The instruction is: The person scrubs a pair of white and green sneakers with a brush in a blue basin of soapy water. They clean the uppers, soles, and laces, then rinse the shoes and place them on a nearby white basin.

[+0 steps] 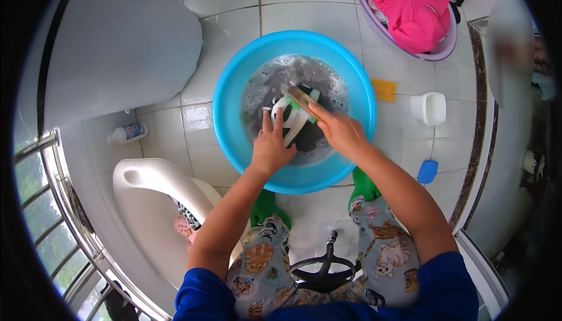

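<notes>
A light-blue plastic basin (221,101) on the floor holds grey, sudsy water (327,79). In it lies a black-and-white shoe (297,124), tilted and partly in the water. My left hand (271,149) steadies the shoe, its fingers spread over the near left part and its thumb beside the pale sole. A wooden-backed scrubbing brush (302,100) with green bristles is gripped in my right hand (343,131). The bristles meet the shoe's upper side, and the brush hides some of it.
At the upper right, a purple tub (408,48) holds pink clothing (415,9). Right of the basin lie a yellow object (383,90), a white plastic container (429,108) and a blue lid-like piece (427,171). A white bottle (129,133) and a white handled container (158,176) are left.
</notes>
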Demonstrator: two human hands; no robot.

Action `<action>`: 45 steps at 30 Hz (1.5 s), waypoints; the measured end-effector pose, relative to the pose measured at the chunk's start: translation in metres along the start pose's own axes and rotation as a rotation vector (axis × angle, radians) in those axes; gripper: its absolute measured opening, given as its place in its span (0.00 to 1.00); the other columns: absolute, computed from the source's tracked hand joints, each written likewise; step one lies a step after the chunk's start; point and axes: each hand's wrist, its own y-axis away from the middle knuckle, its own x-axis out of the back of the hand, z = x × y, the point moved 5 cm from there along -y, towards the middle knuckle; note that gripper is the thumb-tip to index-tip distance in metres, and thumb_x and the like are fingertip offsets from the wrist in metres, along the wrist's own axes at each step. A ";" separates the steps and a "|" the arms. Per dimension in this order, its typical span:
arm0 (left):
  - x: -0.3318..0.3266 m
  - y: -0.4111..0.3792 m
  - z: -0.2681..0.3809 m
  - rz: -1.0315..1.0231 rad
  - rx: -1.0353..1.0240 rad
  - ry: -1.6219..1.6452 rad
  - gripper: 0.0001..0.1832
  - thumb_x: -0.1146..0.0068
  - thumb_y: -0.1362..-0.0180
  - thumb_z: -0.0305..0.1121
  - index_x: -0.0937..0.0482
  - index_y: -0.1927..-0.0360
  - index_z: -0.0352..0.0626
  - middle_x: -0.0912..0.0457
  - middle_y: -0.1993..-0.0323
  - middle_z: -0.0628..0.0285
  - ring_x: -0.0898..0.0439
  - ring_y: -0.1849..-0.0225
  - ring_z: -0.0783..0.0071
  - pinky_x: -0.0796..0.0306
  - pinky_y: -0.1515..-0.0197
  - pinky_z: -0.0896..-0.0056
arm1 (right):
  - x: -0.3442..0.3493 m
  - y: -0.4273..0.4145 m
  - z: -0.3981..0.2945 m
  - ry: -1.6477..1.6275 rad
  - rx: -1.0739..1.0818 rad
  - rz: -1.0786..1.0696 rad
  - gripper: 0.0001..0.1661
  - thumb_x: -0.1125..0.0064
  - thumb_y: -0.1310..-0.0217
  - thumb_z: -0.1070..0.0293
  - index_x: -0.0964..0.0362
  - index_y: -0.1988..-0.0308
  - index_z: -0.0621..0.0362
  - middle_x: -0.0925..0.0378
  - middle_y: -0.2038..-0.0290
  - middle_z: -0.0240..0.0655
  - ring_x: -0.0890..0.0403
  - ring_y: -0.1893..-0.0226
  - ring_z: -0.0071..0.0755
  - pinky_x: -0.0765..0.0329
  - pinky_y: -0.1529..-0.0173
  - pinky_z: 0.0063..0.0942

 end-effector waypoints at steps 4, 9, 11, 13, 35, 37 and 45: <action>-0.006 -0.003 0.002 0.025 -0.021 -0.047 0.53 0.33 0.57 0.41 0.52 0.28 0.46 0.48 0.32 0.33 0.29 0.44 0.36 0.30 0.44 0.51 | 0.000 -0.024 0.006 0.000 -0.043 0.036 0.31 0.46 0.36 0.64 0.41 0.35 0.27 0.21 0.67 0.46 0.19 0.69 0.53 0.24 0.65 0.47; -0.012 0.003 0.004 0.071 -0.034 -0.068 0.52 0.34 0.57 0.39 0.51 0.29 0.46 0.48 0.33 0.33 0.29 0.44 0.36 0.30 0.45 0.52 | -0.013 0.000 0.011 -0.030 0.072 0.105 0.29 0.45 0.39 0.63 0.36 0.38 0.33 0.22 0.72 0.49 0.19 0.71 0.55 0.25 0.69 0.49; -0.010 -0.002 0.008 0.068 -0.033 -0.036 0.51 0.35 0.56 0.38 0.51 0.29 0.46 0.48 0.33 0.33 0.32 0.41 0.36 0.32 0.41 0.51 | 0.005 -0.032 0.015 0.009 0.005 0.110 0.28 0.48 0.36 0.65 0.38 0.37 0.35 0.22 0.73 0.46 0.21 0.71 0.55 0.25 0.69 0.47; -0.005 -0.004 0.012 0.040 -0.011 -0.034 0.52 0.35 0.56 0.38 0.51 0.29 0.46 0.47 0.33 0.33 0.31 0.42 0.36 0.32 0.42 0.51 | 0.012 -0.046 0.012 0.041 -0.053 0.123 0.29 0.48 0.36 0.64 0.38 0.36 0.36 0.22 0.72 0.47 0.21 0.71 0.56 0.25 0.69 0.47; -0.010 -0.001 0.010 0.102 -0.063 -0.064 0.51 0.34 0.57 0.36 0.51 0.29 0.48 0.46 0.33 0.34 0.28 0.45 0.38 0.29 0.46 0.51 | 0.004 -0.014 0.031 -0.022 -0.138 0.084 0.31 0.49 0.36 0.64 0.43 0.34 0.38 0.21 0.74 0.49 0.20 0.72 0.57 0.25 0.69 0.49; -0.010 0.005 0.007 0.117 -0.055 -0.063 0.52 0.34 0.57 0.36 0.51 0.29 0.48 0.46 0.33 0.35 0.28 0.45 0.38 0.29 0.46 0.51 | -0.003 0.009 0.022 -0.057 -0.040 0.122 0.31 0.50 0.35 0.64 0.43 0.34 0.38 0.21 0.73 0.49 0.20 0.72 0.57 0.25 0.68 0.49; -0.008 0.004 0.013 0.095 -0.032 -0.092 0.50 0.33 0.56 0.40 0.47 0.29 0.50 0.44 0.33 0.39 0.30 0.40 0.42 0.33 0.42 0.51 | 0.007 -0.046 0.043 0.045 -0.241 0.043 0.30 0.53 0.33 0.61 0.44 0.33 0.35 0.20 0.68 0.46 0.19 0.67 0.54 0.25 0.63 0.49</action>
